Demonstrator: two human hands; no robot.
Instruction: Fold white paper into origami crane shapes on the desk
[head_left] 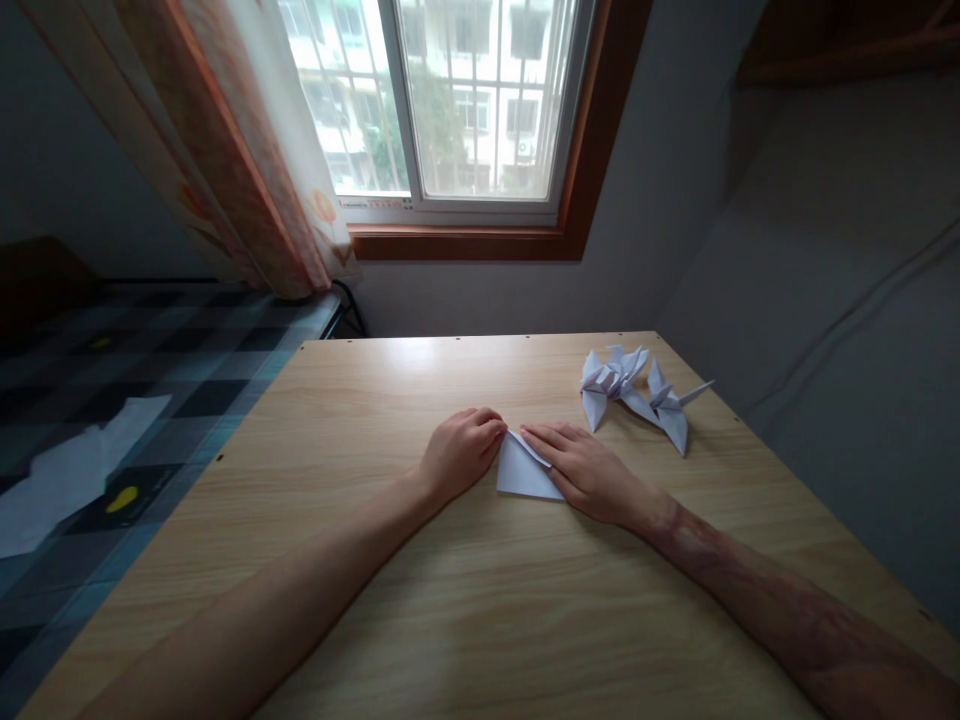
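A small folded sheet of white paper (525, 477) lies on the wooden table between my hands, one layer turned over along its upper right edge. My left hand (463, 452) is closed at the paper's top corner, fingers curled and pinching it. Across the right side of the paper rests my right hand (585, 468), its fingers stretched out flat and pressing on the folded edge. The part of the paper under the right fingers is hidden.
Several folded paper cranes (611, 380) sit at the table's back right. The light wooden table (420, 620) ends near a wall with a window (480, 100). On the left, white paper sheets (75, 475) lie on a checked bed (247, 325) beside a curtain (240, 150).
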